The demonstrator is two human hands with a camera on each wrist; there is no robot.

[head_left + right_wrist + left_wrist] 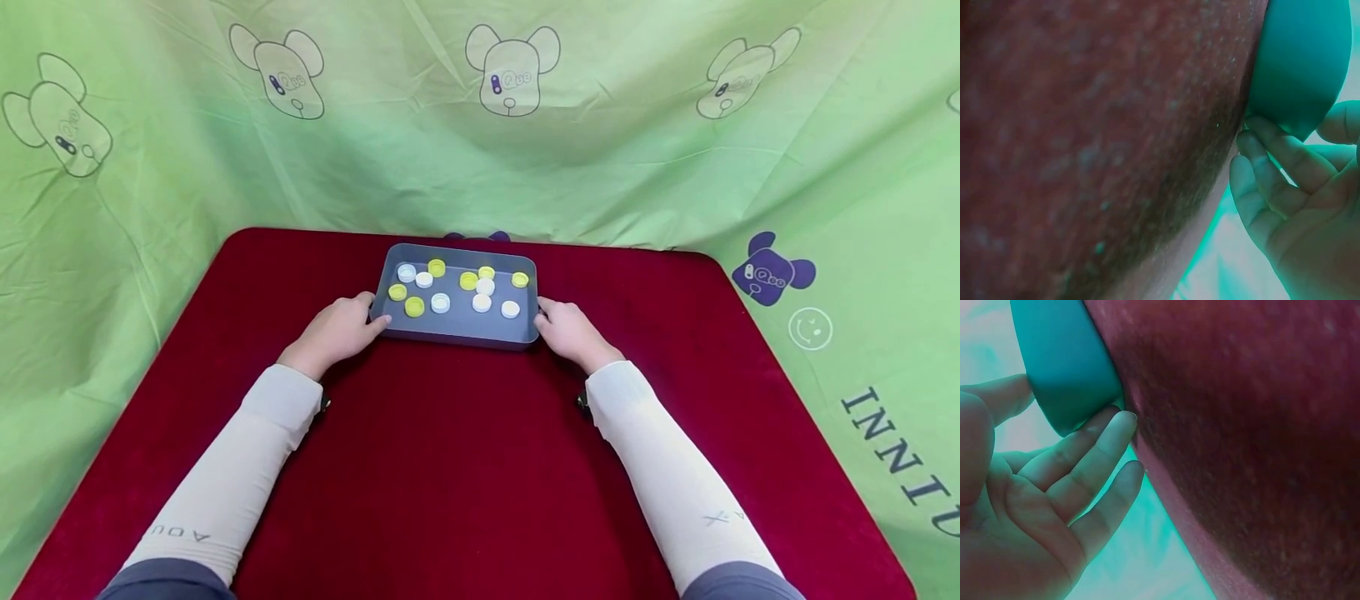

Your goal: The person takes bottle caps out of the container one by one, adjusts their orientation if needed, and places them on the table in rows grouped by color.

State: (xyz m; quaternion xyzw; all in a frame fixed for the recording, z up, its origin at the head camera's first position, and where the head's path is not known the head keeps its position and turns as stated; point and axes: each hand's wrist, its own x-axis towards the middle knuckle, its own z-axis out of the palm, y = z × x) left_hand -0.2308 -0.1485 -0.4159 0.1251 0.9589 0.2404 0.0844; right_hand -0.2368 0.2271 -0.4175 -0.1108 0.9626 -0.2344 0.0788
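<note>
A shallow grey rectangular tray (457, 337) sits near the far side of the red table. Inside it lie several yellow caps (415, 307) and several white caps (482, 303), spread loosely over the bottom. My left hand (337, 332) grips the tray's left end, thumb at the rim. From the left wrist view, its fingers (1075, 478) curl at the lower edge of the tray wall (1072, 362). At the opposite end, my right hand (572, 332) holds the tray by its right side. Its fingertips reach the bottom of the wall (1300, 62) in the right wrist view.
Dark red cloth covers the table (465, 467), whose far edge runs just behind the tray. A green printed curtain (420, 158) hangs behind and along both sides. Both forearms, in pale sleeves (660, 467), extend over the table from the near side.
</note>
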